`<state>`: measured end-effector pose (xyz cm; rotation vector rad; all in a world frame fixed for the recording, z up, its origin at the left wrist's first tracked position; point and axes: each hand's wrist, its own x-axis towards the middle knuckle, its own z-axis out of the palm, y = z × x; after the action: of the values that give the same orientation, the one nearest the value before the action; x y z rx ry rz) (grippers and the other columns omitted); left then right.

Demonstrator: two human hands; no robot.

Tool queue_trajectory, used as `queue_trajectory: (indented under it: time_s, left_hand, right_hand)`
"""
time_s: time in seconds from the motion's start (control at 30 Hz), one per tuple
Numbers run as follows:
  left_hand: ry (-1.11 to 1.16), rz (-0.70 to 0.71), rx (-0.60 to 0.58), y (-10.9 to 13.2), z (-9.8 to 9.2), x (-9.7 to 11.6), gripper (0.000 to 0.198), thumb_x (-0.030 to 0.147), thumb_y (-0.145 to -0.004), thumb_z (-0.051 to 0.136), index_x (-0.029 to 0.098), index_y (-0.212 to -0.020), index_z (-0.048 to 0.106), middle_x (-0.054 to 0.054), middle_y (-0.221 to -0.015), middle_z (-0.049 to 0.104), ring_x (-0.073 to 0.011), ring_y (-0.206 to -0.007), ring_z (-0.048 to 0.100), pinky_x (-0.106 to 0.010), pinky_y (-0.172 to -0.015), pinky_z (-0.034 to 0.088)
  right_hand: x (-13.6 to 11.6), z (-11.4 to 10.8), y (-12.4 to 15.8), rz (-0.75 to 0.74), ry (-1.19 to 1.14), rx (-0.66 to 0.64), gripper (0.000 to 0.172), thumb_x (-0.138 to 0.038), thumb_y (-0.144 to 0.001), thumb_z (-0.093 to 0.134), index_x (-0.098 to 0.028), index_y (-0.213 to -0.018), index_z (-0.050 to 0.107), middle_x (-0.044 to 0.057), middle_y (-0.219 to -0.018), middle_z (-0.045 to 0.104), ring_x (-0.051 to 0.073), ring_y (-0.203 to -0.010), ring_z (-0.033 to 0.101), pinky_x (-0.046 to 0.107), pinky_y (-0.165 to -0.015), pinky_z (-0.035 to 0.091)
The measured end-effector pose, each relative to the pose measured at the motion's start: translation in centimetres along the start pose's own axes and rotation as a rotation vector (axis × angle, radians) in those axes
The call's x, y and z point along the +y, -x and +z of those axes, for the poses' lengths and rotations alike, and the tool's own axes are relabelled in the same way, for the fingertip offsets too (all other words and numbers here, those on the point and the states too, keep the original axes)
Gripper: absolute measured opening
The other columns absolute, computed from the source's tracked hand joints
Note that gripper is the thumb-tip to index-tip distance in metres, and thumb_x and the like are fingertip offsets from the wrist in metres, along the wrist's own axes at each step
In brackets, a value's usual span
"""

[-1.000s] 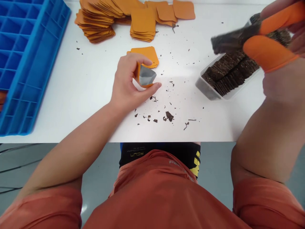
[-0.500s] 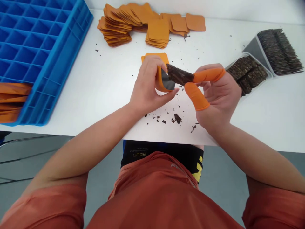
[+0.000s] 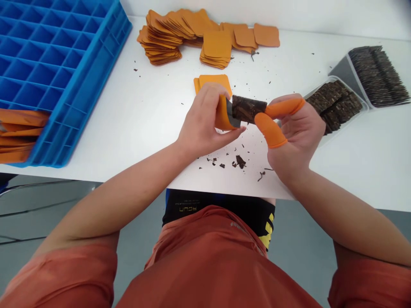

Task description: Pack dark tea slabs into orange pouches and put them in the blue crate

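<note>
My left hand (image 3: 199, 122) is closed around a small orange pouch (image 3: 222, 116), its dark grey inner side showing at the mouth, which faces right. Between finger and thumb, both in orange finger cots, my right hand (image 3: 297, 132) pinches a thin dark brown pressed slab (image 3: 246, 109). The slab's left end is at the pouch mouth; whether it has passed inside is hard to make out. Just behind my left hand lie a couple of flat orange pouches (image 3: 215, 80). Dark crumbs (image 3: 240, 161) are scattered on the white table (image 3: 147, 128) below both hands.
Stacked orange pouches (image 3: 165, 40) lie along the back. A blue divided crate (image 3: 93, 92) stands at left, with filled orange pouches (image 3: 19, 134) in its near compartments. At right, one clear tub (image 3: 364, 107) and another tub (image 3: 348, 68) hold rows of dark slabs.
The slab has turned from slanting to nearly level, showing more of its broad face, and its end is closer to the pouch mouth. The whole view has shifted slightly.
</note>
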<state>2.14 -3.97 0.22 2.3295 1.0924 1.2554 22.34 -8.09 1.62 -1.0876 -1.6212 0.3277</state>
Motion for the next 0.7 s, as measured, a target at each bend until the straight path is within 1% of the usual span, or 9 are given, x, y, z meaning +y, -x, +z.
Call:
queue_trajectory:
  time_s: [0.13,0.2,0.27,0.33,0.4,0.53,0.63,0.7]
  left_hand:
    - [-0.025,0.013,-0.010,0.0,0.0,-0.1,0.052,0.039,-0.085,0.087,0.026,-0.119,0.050,-0.012,-0.123,0.062,-0.0329,-0.119,0.062,-0.054,-0.100,0.056]
    - [-0.032,0.032,0.016,0.1,0.1,-0.2,0.051,0.041,-0.086,0.086,0.026,-0.119,0.050,-0.012,-0.122,0.061,-0.0322,-0.116,0.061,-0.055,-0.098,0.057]
    - [-0.033,0.073,0.051,0.1,0.3,-0.4,0.050,0.046,-0.088,0.084,0.027,-0.119,0.050,-0.011,-0.119,0.061,-0.0308,-0.112,0.061,-0.055,-0.093,0.058]
    - [-0.038,0.122,0.061,0.1,0.4,-0.6,0.051,0.052,-0.090,0.083,0.028,-0.121,0.050,-0.010,-0.119,0.062,-0.0297,-0.111,0.060,-0.055,-0.092,0.058]
    - [-0.051,0.154,0.046,0.2,0.5,-0.6,0.053,0.054,-0.091,0.082,0.029,-0.124,0.049,-0.010,-0.121,0.063,-0.0294,-0.114,0.060,-0.055,-0.094,0.057]
    - [-0.051,0.221,0.045,0.3,0.5,-0.1,0.058,0.054,-0.091,0.082,0.024,-0.128,0.049,-0.013,-0.124,0.063,-0.0310,-0.117,0.061,-0.054,-0.097,0.057]
    - [-0.034,0.237,0.031,0.3,0.4,0.3,0.054,0.052,-0.094,0.080,0.024,-0.128,0.049,-0.014,-0.126,0.062,-0.0306,-0.119,0.062,-0.052,-0.098,0.057]
    - [-0.022,0.219,0.026,0.3,0.4,0.3,0.048,0.047,-0.096,0.077,0.025,-0.127,0.049,-0.013,-0.126,0.062,-0.0296,-0.120,0.061,-0.051,-0.099,0.057]
  right_hand:
    - [-0.6,-0.3,0.1,0.062,-0.001,-0.100,0.009,-0.035,-0.097,0.070,-0.028,-0.098,0.065,0.001,-0.094,0.070,0.020,-0.090,0.071,0.040,-0.079,0.058]
    - [-0.8,-0.3,0.1,0.083,-0.013,-0.113,0.006,-0.033,-0.098,0.068,-0.028,-0.099,0.065,0.000,-0.094,0.070,0.019,-0.089,0.071,0.039,-0.079,0.058]
    - [-0.8,-0.3,0.2,0.099,-0.035,-0.115,0.004,-0.032,-0.099,0.067,-0.028,-0.098,0.065,0.000,-0.094,0.071,0.019,-0.089,0.070,0.039,-0.079,0.058]
    - [-0.6,-0.3,0.3,0.113,-0.058,-0.117,0.004,-0.032,-0.100,0.067,-0.028,-0.098,0.067,-0.001,-0.094,0.071,0.019,-0.088,0.070,0.040,-0.080,0.057]
    - [-0.4,-0.2,0.3,0.134,-0.075,-0.111,0.005,-0.033,-0.098,0.070,-0.029,-0.098,0.068,-0.001,-0.095,0.072,0.019,-0.089,0.071,0.040,-0.080,0.057]
    - [-0.6,0.0,0.3,0.198,-0.116,-0.066,0.006,-0.031,-0.095,0.075,-0.029,-0.095,0.070,-0.001,-0.093,0.073,0.019,-0.089,0.071,0.040,-0.080,0.056]
    - [-1.4,0.0,0.2,0.236,-0.102,-0.119,0.008,-0.029,-0.091,0.078,-0.027,-0.090,0.070,-0.001,-0.092,0.074,0.020,-0.089,0.072,0.040,-0.081,0.056]
    - [-1.8,-0.2,0.1,0.237,-0.092,-0.172,0.007,-0.029,-0.090,0.079,-0.028,-0.092,0.072,0.000,-0.095,0.076,0.021,-0.091,0.072,0.041,-0.082,0.056]
